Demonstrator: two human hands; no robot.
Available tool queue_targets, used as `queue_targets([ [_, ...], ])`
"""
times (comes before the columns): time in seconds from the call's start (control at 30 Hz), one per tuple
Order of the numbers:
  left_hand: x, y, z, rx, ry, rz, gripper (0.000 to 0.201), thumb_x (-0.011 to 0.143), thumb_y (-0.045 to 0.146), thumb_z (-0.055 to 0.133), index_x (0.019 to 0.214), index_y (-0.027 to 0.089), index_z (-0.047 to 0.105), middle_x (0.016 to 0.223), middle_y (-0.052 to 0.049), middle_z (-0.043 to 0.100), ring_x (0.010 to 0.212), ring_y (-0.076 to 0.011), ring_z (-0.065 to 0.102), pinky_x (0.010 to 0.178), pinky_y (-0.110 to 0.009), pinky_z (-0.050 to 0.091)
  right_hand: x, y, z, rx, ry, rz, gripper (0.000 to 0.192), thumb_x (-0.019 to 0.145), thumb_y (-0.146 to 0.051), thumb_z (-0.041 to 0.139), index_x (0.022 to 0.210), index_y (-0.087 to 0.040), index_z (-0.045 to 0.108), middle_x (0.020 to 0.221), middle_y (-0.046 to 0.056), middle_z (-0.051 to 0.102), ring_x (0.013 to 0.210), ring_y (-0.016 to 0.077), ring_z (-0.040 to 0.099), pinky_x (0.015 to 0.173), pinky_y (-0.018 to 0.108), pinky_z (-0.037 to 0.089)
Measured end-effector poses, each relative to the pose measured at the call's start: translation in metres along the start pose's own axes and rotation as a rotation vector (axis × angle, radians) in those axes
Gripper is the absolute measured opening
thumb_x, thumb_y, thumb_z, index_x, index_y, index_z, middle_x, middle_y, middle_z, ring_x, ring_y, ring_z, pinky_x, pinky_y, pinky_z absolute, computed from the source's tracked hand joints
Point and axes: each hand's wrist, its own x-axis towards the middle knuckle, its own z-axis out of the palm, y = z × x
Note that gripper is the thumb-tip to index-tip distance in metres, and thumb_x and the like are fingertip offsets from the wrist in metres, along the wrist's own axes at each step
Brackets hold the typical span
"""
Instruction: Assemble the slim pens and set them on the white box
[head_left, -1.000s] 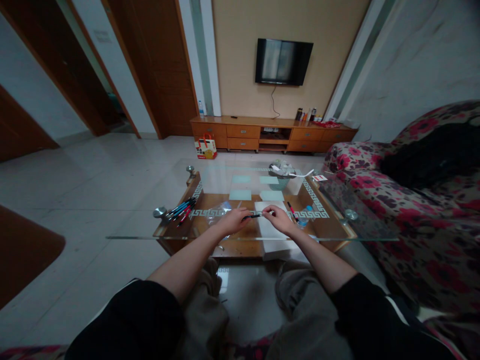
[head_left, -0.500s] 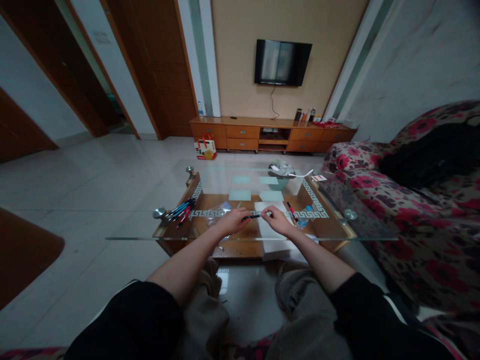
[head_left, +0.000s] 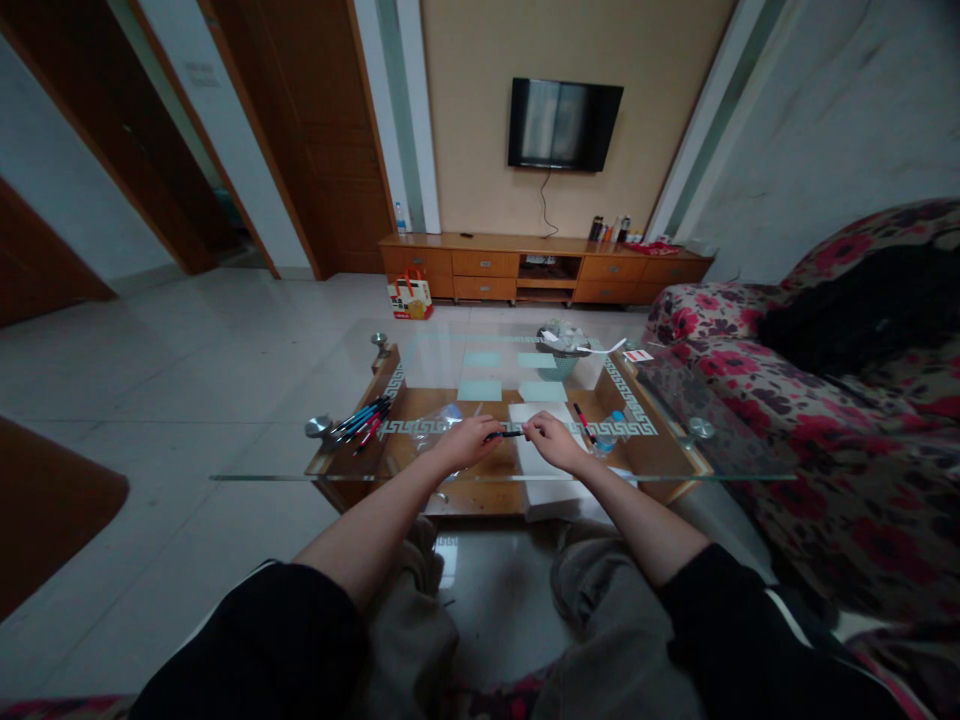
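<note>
Both hands are up over the glass desk [head_left: 420, 362] here. The left hand [head_left: 466, 441] has its fingers curled around one end of a dark pen [head_left: 504, 434], and the right hand [head_left: 553, 440] is pinching the other end, so the pen sits level between them just above the glass. Under the right hand there's a white sheet of paper [head_left: 534, 465]. A bunch of blue and red pens [head_left: 361, 419] lies off to the left near the desk corner, and a single red pen [head_left: 583, 421] sits just right of the right hand.
</note>
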Motion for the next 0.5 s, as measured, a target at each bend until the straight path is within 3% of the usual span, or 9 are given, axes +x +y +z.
queue_targets([
  [0.13,0.0004,0.0013,-0.0014,0.004,0.002,-0.004,0.021,0.097,0.028,0.05,0.106,0.02,0.067,0.094,-0.005,0.064,0.084,-0.0168,0.061,0.074,-0.026,0.046,0.0,0.0021,0.0008,0.002,0.004,0.011,0.038,0.099,-0.036,0.047,0.072,-0.018,0.067,0.082,0.006,0.061,0.081,0.0182,0.058,0.077,0.03,0.042],
  [0.33,-0.0003,-0.0001,-0.0014,-0.019,0.011,-0.005,0.023,0.098,0.027,0.048,0.109,0.019,0.067,0.097,-0.006,0.065,0.086,-0.0169,0.061,0.078,-0.027,0.047,-0.0028,0.0008,0.0008,0.119,0.055,0.048,0.02,0.093,-0.036,0.056,0.096,-0.019,0.065,0.091,0.003,0.065,0.079,0.0164,0.057,0.073,0.027,0.043],
  [0.5,-0.0009,0.0007,-0.0027,-0.014,0.01,-0.006,0.022,0.099,0.028,0.047,0.107,0.02,0.066,0.097,-0.006,0.065,0.085,-0.0166,0.061,0.077,-0.027,0.046,-0.0041,-0.0006,0.0008,0.088,0.032,0.018,0.017,0.092,-0.034,0.058,0.09,-0.019,0.065,0.09,0.003,0.063,0.076,0.0156,0.055,0.07,0.027,0.042],
])
